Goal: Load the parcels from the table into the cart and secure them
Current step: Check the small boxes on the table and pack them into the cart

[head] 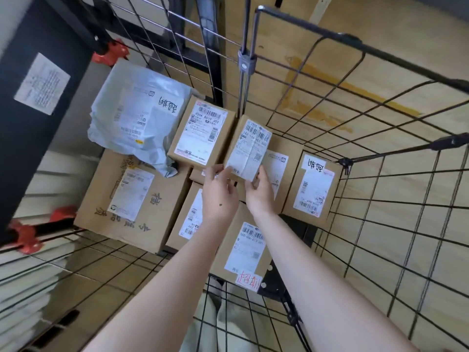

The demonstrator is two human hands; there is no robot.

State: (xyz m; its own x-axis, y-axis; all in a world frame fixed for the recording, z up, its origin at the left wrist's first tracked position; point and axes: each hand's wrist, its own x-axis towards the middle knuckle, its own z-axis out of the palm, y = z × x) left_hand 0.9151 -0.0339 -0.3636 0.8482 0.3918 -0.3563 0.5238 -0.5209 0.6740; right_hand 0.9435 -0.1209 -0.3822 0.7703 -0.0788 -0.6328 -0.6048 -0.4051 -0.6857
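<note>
You are looking straight down into a wire cart (352, 38) whose floor is already covered with parcels. Both of your arms reach in from the bottom of the view, and your hands meet close together at the middle.

Between them you hold a small box (250, 146) of brown cardboard with a creased white shipping label on top. Your left hand (219, 196) pinches its near left corner. Your right hand (260, 196) grips the near right edge, thumb on the label and fingers curled beneath. The box sits at a slant over the other parcels, its far end just beside a second labelled box (203, 130). Whether it already rests on the boxes below cannot be told.

To the left lie a grey plastic mailing bag (132, 113) and, nearer you, a large flat carton (132, 196). To the right a medium box (314, 186) stands against the cart's wire wall. Another labelled box (246, 247) lies under your forearms.

The small box looks light and stiff, easy to steer with fingertips alone. Its cardboard should grip well, but the paper label may be smoother, so hold the bare card edges rather than the label. It likely needs a flat seat between its neighbours so it does not slide. The plastic bag, by contrast, looks soft and slippery, a poor base for stacking.
</note>
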